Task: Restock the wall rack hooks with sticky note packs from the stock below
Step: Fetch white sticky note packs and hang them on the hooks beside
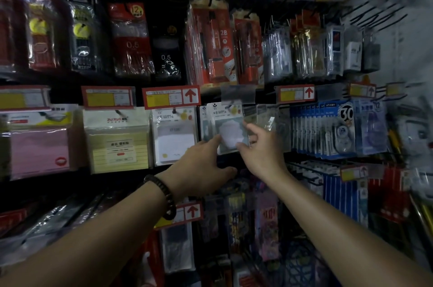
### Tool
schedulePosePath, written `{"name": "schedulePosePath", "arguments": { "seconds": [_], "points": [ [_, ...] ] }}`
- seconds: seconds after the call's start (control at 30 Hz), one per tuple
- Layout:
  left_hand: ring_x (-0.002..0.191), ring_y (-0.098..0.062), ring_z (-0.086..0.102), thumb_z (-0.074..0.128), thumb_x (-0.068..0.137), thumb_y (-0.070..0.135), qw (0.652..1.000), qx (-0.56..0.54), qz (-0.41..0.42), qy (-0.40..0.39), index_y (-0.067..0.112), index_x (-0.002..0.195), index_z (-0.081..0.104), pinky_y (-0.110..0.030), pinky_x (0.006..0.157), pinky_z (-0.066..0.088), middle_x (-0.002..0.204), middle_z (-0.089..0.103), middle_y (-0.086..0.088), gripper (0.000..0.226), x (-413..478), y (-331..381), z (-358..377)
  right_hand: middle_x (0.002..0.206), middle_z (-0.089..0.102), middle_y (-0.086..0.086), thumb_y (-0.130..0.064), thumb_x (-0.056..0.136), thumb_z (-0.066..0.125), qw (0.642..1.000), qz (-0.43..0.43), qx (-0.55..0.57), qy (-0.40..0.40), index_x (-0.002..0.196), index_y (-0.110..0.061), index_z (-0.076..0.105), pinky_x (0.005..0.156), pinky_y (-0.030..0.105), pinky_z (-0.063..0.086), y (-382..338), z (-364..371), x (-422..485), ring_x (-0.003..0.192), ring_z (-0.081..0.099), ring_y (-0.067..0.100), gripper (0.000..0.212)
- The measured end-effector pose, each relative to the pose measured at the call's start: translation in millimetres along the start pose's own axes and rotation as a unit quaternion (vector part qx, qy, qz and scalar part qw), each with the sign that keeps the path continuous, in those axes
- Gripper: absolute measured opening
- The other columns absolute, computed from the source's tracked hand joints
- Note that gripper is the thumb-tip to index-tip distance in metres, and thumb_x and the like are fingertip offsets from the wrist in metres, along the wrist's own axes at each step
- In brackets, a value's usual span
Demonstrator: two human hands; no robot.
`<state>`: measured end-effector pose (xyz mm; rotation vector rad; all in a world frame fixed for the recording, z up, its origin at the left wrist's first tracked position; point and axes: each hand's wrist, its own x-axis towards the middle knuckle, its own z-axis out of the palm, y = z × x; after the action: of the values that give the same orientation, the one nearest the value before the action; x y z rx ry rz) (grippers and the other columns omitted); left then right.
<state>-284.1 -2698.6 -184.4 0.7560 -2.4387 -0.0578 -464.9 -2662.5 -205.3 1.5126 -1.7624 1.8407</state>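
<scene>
Two hands — left hand straight-fingered against sticky note pack, right hand pinching it.

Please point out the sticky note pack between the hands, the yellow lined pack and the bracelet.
sticky note pack (230, 132): head view, on the white cloud-shaped notes at its front.
yellow lined pack (120, 150): head view, on its white label.
bracelet (171, 203): head view, on the dark beads at the left wrist.
</scene>
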Motion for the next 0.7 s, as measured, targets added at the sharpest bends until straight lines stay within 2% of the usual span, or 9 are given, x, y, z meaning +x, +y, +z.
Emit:
{"name": "schedulePosePath", "arguments": {
  "seconds": [0.1, 0.2, 0.27, 0.33, 0.4, 0.5, 0.57, 0.63, 0.7],
  "points": [
    [0.101, -0.019, 0.068, 0.071, 0.095, 0.047, 1.000, -0.012, 0.007, 0.001, 0.032, 0.166, 0.019, -0.031, 0.084, 0.057, 0.129, 0.064, -0.004, 0.089, -2, 0, 0, 0.108, 0.071, -0.007, -0.022, 0.097, 0.077, 0.999, -0.009, -0.045, -0.029, 0.156, -0.025, 0.051, 0.059, 0.005, 0.044, -4, 2, -1, 0.088, 0.067, 0.003, 0.064],
    [0.100, -0.018, 0.069, 0.071, 0.096, 0.041, 1.000, -0.015, 0.010, 0.013, 0.026, 0.161, 0.031, -0.035, 0.087, 0.061, 0.124, 0.068, -0.003, 0.079, -13, 4, -1, 0.133, 0.069, 0.003, -0.030, 0.095, 0.079, 0.996, -0.004, -0.079, -0.047, 0.160, -0.029, 0.044, 0.086, 0.031, 0.060, -8, 5, -2, 0.114, 0.069, 0.021, 0.074],
    [0.107, -0.020, 0.067, 0.070, 0.096, 0.041, 0.999, -0.008, 0.031, 0.030, 0.025, 0.153, 0.045, -0.039, 0.093, 0.060, 0.124, 0.068, -0.001, 0.064, -29, 7, -3, 0.142, 0.064, 0.003, -0.031, 0.092, 0.081, 0.994, 0.001, -0.096, -0.052, 0.160, -0.031, 0.042, 0.100, 0.041, 0.060, -11, 3, -8, 0.123, 0.067, 0.024, 0.078],
    [0.107, -0.015, 0.065, 0.066, 0.097, 0.045, 0.997, 0.016, 0.053, 0.057, 0.031, 0.143, 0.058, -0.036, 0.094, 0.059, 0.121, 0.066, 0.005, 0.049, -52, 7, -4, 0.148, 0.060, 0.002, -0.035, 0.091, 0.080, 0.992, 0.000, -0.118, -0.044, 0.159, -0.034, 0.043, 0.104, 0.046, 0.058, -12, -2, -18, 0.125, 0.066, 0.024, 0.077],
    [0.101, -0.004, 0.067, 0.062, 0.098, 0.051, 0.995, 0.026, 0.061, 0.075, 0.037, 0.130, 0.066, -0.032, 0.089, 0.060, 0.114, 0.070, 0.015, 0.035, -83, 6, -4, 0.141, 0.063, -0.003, -0.039, 0.093, 0.077, 0.992, -0.015, -0.121, -0.028, 0.152, -0.036, 0.051, 0.099, 0.043, 0.061, -14, -9, -33, 0.117, 0.068, 0.018, 0.064],
    [0.093, 0.006, 0.068, 0.062, 0.099, 0.051, 0.998, -0.017, 0.049, 0.039, 0.040, 0.113, 0.073, -0.024, 0.081, 0.059, 0.099, 0.074, 0.023, 0.021, -135, -2, 3, 0.112, 0.070, -0.008, -0.032, 0.098, 0.075, 0.996, -0.044, -0.080, -0.013, 0.130, -0.030, 0.069, 0.080, 0.025, 0.060, -18, -16, -72, 0.089, 0.068, 0.001, 0.032],
    [0.091, 0.010, 0.068, 0.063, 0.100, 0.051, 0.998, -0.058, 0.034, -0.009, 0.043, 0.109, 0.073, -0.020, 0.080, 0.056, 0.097, 0.073, 0.028, 0.015, -173, -15, 17, 0.095, 0.072, -0.011, -0.026, 0.098, 0.074, 0.998, -0.056, -0.039, -0.015, 0.114, -0.026, 0.074, 0.074, 0.022, 0.059, -19, -16, -110, 0.083, 0.068, 0.001, 0.016],
    [0.088, 0.009, 0.070, 0.062, 0.100, 0.054, 0.994, -0.091, 0.011, -0.058, 0.045, 0.106, 0.073, -0.025, 0.083, 0.057, 0.097, 0.073, 0.031, 0.015, -212, -33, 43, 0.085, 0.072, -0.012, -0.022, 0.099, 0.074, 0.998, -0.059, 0.004, -0.033, 0.103, -0.024, 0.076, 0.069, 0.020, 0.056, -14, -10, -151, 0.082, 0.069, 0.002, 0.006],
    [0.081, 0.004, 0.072, 0.061, 0.097, 0.057, 0.987, -0.115, -0.028, -0.105, 0.047, 0.103, 0.072, -0.030, 0.079, 0.060, 0.093, 0.075, 0.028, 0.017, -252, -55, 79, 0.080, 0.072, -0.011, -0.021, 0.100, 0.072, 0.995, -0.041, 0.034, -0.081, 0.095, -0.025, 0.076, 0.066, 0.023, 0.055, 2, 5, -197, 0.078, 0.071, 0.006, 0.007]
  ]
}}
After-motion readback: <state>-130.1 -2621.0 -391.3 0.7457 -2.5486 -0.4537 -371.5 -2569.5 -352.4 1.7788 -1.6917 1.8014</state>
